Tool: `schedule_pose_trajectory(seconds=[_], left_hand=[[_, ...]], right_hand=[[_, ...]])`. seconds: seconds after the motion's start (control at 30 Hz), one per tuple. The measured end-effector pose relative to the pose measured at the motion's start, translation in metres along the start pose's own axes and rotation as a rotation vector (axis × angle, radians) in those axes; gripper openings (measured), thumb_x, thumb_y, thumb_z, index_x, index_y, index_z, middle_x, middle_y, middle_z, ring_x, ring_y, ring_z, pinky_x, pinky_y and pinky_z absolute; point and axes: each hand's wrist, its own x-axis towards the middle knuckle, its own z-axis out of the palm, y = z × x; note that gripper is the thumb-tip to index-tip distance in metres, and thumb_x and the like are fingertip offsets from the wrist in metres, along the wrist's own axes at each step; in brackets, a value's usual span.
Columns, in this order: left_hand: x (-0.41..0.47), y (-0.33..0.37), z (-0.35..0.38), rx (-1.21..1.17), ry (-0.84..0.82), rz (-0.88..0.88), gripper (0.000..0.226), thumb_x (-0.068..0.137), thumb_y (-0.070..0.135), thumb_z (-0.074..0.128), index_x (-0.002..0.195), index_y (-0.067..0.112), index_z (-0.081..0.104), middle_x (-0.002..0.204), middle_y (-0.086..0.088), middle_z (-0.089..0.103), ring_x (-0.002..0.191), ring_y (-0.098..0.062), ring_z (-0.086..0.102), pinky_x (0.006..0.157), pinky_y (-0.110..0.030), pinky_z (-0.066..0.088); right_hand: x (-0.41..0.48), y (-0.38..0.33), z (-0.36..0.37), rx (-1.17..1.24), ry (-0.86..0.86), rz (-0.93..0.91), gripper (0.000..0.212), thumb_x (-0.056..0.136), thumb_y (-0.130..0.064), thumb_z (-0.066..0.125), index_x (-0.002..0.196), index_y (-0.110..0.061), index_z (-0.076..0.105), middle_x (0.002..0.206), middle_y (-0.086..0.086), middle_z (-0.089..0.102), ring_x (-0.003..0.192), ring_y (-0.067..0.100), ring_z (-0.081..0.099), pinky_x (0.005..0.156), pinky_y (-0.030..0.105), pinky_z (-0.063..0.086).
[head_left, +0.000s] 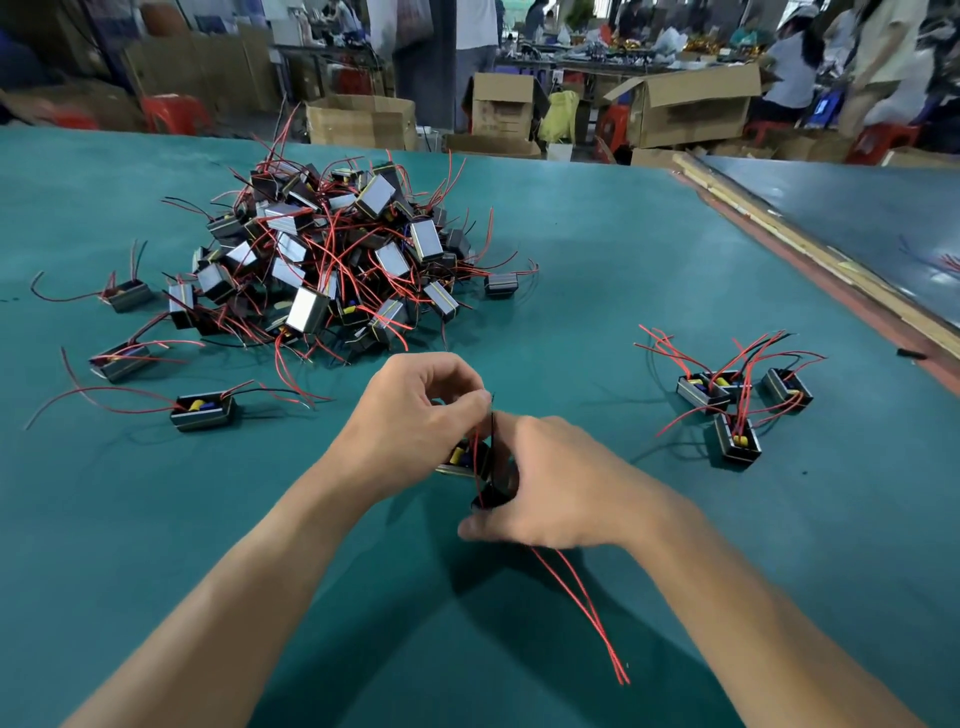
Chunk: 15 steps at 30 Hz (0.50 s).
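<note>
Head view: just nearer than the pile (332, 260), the left hand (415, 415) pinches a black wire (491, 415) (held upright), and the right hand (550, 493) grips the module (461, 460), red wires (587, 618) trailing.

Big pile of wired modules (332, 260) left-ctr; 4 modules (737, 441) right; cardboard boxes (691, 111) bkgd.

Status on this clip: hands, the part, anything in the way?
Left hand pinching black wire, right hand gripping the module. Red wires trail below right hand. Pile behind, not touching.
</note>
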Motion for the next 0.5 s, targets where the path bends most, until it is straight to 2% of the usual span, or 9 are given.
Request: schedule_pose_trajectory(seconds=[0.1, 0.2, 0.3, 0.37, 0.4, 0.43, 0.5], left_hand=[[0.002, 0.000, -0.002, -0.025, 0.034, 0.003, 0.019, 0.088, 0.008, 0.063, 0.070, 0.012, 0.063, 0.053, 0.009, 0.056, 0.044, -0.010, 0.046, 0.050, -0.027, 0.040], [0.002, 0.001, -0.003, -0.066, 0.060, -0.007, 0.018, 0.089, 0.012, 0.065, 0.071, 0.011, 0.065, 0.051, 0.009, 0.056, 0.044, -0.013, 0.045, 0.049, -0.025, 0.040], [0.008, -0.002, -0.014, 0.000, 0.250, -0.018, 0.013, 0.086, 0.017, 0.070, 0.073, 0.014, 0.067, 0.057, 0.010, 0.061, 0.051, -0.009, 0.053, 0.055, -0.023, 0.045], [0.013, -0.008, -0.032, 0.175, 0.460, -0.073, 0.004, 0.083, 0.022, 0.070, 0.082, 0.018, 0.068, 0.071, 0.009, 0.066, 0.071, -0.016, 0.063, 0.068, -0.029, 0.049], [0.015, -0.011, -0.042, 0.297, 0.550, -0.119, 0.011, 0.082, 0.024, 0.069, 0.091, 0.019, 0.066, 0.082, 0.006, 0.067, 0.085, -0.022, 0.063, 0.076, -0.033, 0.049], [0.016, -0.017, -0.052, 0.413, 0.602, -0.178, 0.024, 0.081, 0.026, 0.068, 0.103, 0.018, 0.063, 0.097, 0.000, 0.067, 0.101, -0.027, 0.058, 0.085, -0.038, 0.047], [0.018, -0.027, -0.071, 0.561, 0.623, -0.347, 0.052, 0.080, 0.031, 0.067, 0.124, 0.012, 0.049, 0.128, -0.013, 0.051, 0.126, -0.034, 0.038, 0.099, -0.049, 0.037]], right_hand=[[0.003, 0.003, -0.001, 0.036, 0.086, 0.001, 0.026, 0.072, -0.050, 0.076, 0.082, -0.044, 0.053, 0.071, -0.016, 0.063, 0.068, 0.001, 0.059, 0.057, 0.017, 0.039], [0.006, 0.007, 0.002, 0.068, 0.143, 0.012, 0.022, 0.073, -0.050, 0.073, 0.085, -0.037, 0.059, 0.074, -0.015, 0.066, 0.071, 0.008, 0.062, 0.060, 0.022, 0.045], [0.011, 0.017, 0.000, 0.049, 0.218, 0.065, 0.020, 0.073, -0.050, 0.070, 0.082, -0.033, 0.063, 0.076, -0.010, 0.068, 0.077, 0.018, 0.064, 0.064, 0.031, 0.049], [0.014, 0.034, -0.008, -0.006, 0.330, 0.218, 0.025, 0.075, -0.049, 0.072, 0.077, -0.027, 0.061, 0.075, -0.005, 0.065, 0.081, 0.027, 0.064, 0.062, 0.032, 0.044], [0.016, 0.044, -0.013, -0.043, 0.397, 0.317, 0.026, 0.078, -0.047, 0.072, 0.077, -0.024, 0.061, 0.077, -0.002, 0.066, 0.084, 0.029, 0.064, 0.062, 0.032, 0.043], [0.017, 0.053, -0.019, -0.078, 0.461, 0.409, 0.024, 0.080, -0.043, 0.071, 0.082, -0.021, 0.063, 0.084, 0.002, 0.068, 0.089, 0.030, 0.065, 0.066, 0.033, 0.045], [0.016, 0.065, -0.030, -0.093, 0.576, 0.527, 0.024, 0.084, -0.036, 0.068, 0.096, -0.016, 0.061, 0.102, 0.010, 0.067, 0.097, 0.034, 0.062, 0.073, 0.035, 0.045]])
